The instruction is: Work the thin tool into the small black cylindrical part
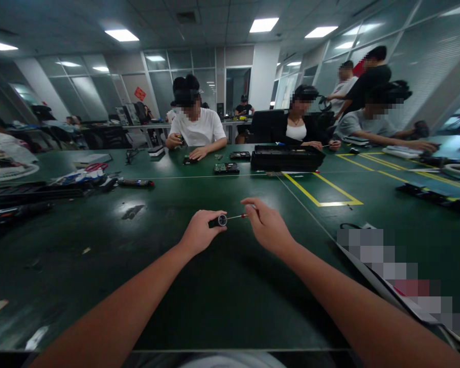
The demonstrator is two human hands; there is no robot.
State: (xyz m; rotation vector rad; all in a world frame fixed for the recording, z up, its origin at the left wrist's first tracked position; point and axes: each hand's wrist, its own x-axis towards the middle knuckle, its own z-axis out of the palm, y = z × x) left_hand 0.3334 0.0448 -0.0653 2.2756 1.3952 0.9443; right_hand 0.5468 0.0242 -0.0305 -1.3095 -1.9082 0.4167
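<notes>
Between thumb and fingers, my left hand (pixel 201 231) grips a small black cylindrical part (pixel 216 221) with a round, light-rimmed end facing me. What kind of part it is, I cannot make out. My right hand (pixel 268 225) is closed on the handle of a thin screwdriver (pixel 235 216), most of the handle hidden by the fingers. The metal shaft points left, and its tip meets the side of the black part near the round end. Both hands are held just above the green tabletop (pixel 214 296).
Across the table a person in white (pixel 195 128) handles small parts. A long black housing (pixel 286 158) and a green circuit board (pixel 226 167) lie ahead. Cables and tools (pixel 88 176) are at left, yellow tape (pixel 318 204) and a pale sheet (pixel 398 286) at right.
</notes>
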